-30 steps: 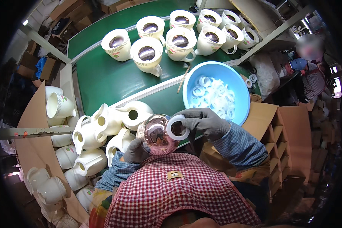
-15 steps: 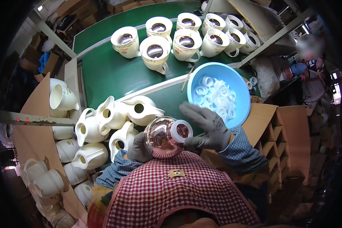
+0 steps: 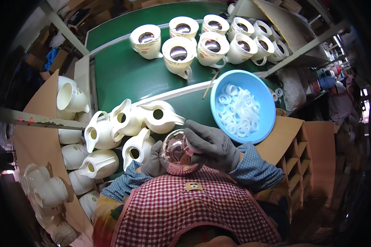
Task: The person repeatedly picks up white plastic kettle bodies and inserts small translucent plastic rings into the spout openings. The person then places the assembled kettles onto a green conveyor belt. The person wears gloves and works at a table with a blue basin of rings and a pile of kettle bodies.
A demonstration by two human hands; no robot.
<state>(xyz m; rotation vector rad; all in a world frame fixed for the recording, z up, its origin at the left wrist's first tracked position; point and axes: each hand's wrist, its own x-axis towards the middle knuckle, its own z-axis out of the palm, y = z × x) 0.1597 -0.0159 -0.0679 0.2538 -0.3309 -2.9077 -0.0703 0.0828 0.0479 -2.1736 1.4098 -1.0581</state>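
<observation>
While the person is leaning over the bench, both gloved hands are meeting at the centre of the view around a shiny, rounded glass flask liner (image 3: 175, 150), pinkish and mirror-like, held just above the checked apron (image 3: 185, 210). The left hand (image 3: 154, 162) is cupping the liner from about seven o'clock, its fingers curled under the body. The right hand (image 3: 212, 144) is lying over the top from three o'clock, fingers together and pressing down on the mouth, so whether a white ring is sitting under the palm cannot be told.

Judging by its look, the liner is thin, silvered glass: light, stiff, slippery under knit gloves and easily cracked, so the safest hold is probably around the broad belly with support beneath, not at the narrow neck.

At one o'clock from the hands, a blue plastic basin (image 3: 264, 96) is holding a heap of white rings (image 3: 239, 109), which look soft and flexible. At ten o'clock, a cluster of cream jug shells (image 3: 130, 125) is lying tipped on its sides, touching one another, with more stacked along nine and eight o'clock in cardboard. At twelve o'clock, upright cream jugs (image 3: 179, 51) with a flower print are standing on the green belt (image 3: 119, 78).

Most of the liner's lower half is being hidden by the hands and apron. Toward the right rim another person is showing only as a blurred shape, and the edges of the view are fading into black.
</observation>
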